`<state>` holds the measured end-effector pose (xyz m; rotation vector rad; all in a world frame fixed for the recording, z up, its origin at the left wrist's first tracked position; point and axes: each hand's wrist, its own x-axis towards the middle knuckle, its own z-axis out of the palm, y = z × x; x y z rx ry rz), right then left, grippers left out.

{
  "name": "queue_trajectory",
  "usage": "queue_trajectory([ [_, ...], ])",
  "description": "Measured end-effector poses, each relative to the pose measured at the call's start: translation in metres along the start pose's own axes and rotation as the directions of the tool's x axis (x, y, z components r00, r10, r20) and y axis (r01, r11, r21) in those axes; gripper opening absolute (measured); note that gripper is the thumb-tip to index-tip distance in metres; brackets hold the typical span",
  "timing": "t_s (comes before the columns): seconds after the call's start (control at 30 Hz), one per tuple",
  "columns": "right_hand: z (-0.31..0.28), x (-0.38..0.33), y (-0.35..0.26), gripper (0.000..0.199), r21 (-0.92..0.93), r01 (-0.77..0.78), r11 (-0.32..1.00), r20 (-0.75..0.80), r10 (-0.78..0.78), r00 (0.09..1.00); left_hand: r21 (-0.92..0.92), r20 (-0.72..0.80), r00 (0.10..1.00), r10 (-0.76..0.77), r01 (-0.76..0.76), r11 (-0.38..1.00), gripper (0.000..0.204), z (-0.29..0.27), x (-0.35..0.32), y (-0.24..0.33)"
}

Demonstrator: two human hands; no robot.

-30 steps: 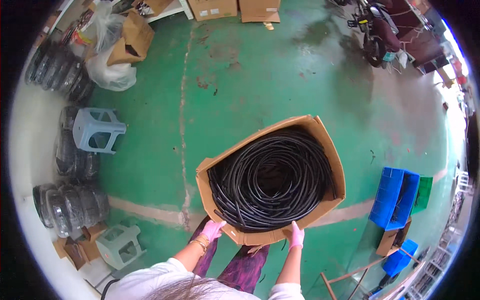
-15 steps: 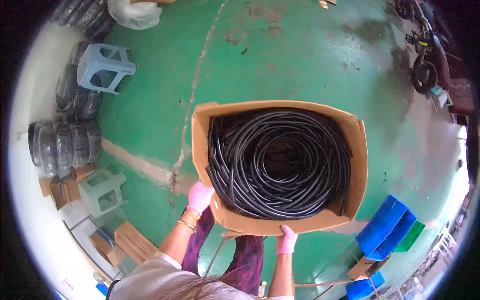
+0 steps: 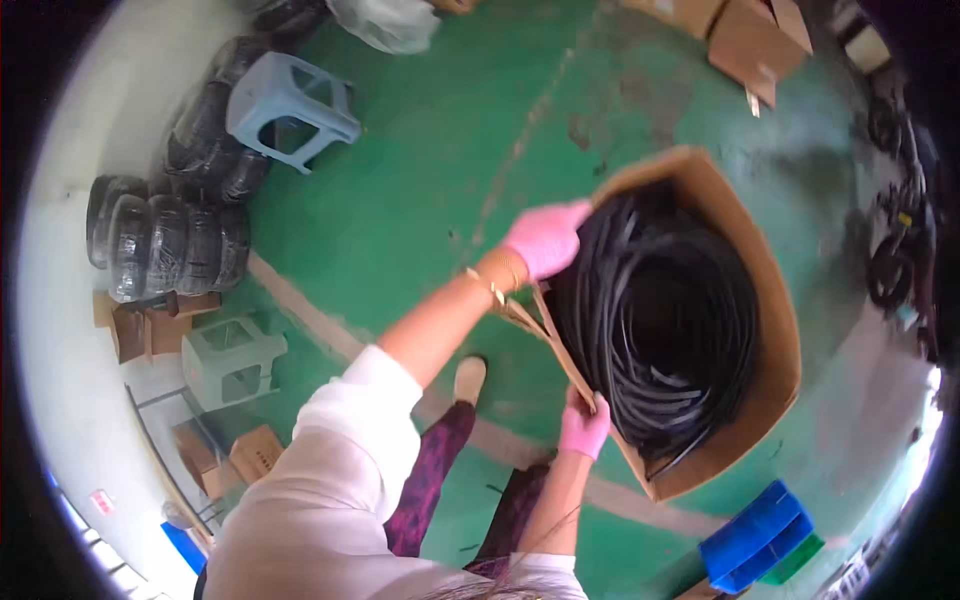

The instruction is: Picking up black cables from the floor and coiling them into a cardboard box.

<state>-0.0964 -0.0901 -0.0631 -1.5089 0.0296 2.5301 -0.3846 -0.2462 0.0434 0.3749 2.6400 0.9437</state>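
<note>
An open cardboard box (image 3: 777,330) stands turned at an angle in front of me, right of the middle. Inside it lies a thick coil of black hose (image 3: 590,300), with a dark hollow at its centre. My left hand (image 3: 545,242), in a pink glove, is closed on the upper left part of the box's rim. Lower down, my right hand (image 3: 584,428), also pink-gloved, grips the near edge of the same box. Between the two hands a cardboard flap sticks out to the left.
Wrapped black tyres (image 3: 165,245) line the wall at left, near a grey-blue stool (image 3: 285,105) and a pale stool (image 3: 232,362). Blue crates (image 3: 757,535) sit at lower right. Another cardboard box (image 3: 755,45) lies at the far right; motorbikes (image 3: 895,240) stand along the right side.
The box has turned and shifted to the right in view. My left hand has moved up and right along its rim. My right hand has risen slightly, and the whole view has swung.
</note>
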Motion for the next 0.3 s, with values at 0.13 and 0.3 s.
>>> queue_trajectory([
  [0.13,-0.006,-0.012,-0.035,0.027,-0.34,-0.055,0.939,-0.129,0.011,0.992,0.431,0.223,0.905,0.363,-0.425,0.796,0.039,-0.113,-0.056,0.001],
  [0.3,0.076,0.001,-0.049,0.012,-0.455,-0.391,0.8,0.391,0.574,0.719,0.639,0.039,0.996,0.078,-0.085,0.764,0.023,-0.311,-0.187,-0.058],
])
